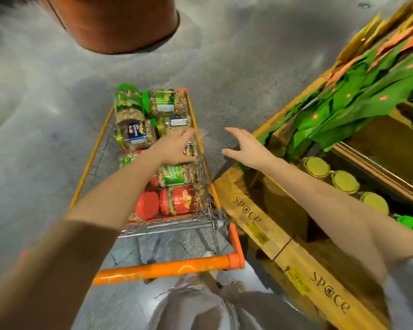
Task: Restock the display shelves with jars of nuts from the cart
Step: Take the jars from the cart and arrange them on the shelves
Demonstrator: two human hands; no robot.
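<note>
An orange-framed wire cart stands in front of me, filled with several clear jars of nuts lying on their sides, some with green lids and some with red lids. My left hand reaches into the cart with fingers spread over a blue-labelled jar; whether it grips the jar is unclear. My right hand hovers open in the air between the cart and the wooden display shelf on the right. Jars with gold lids stand upright on that shelf.
Green and orange packets fill the shelf's upper tier at the right. A round brown column base stands on the grey floor beyond the cart. The cart's orange handle is near my body.
</note>
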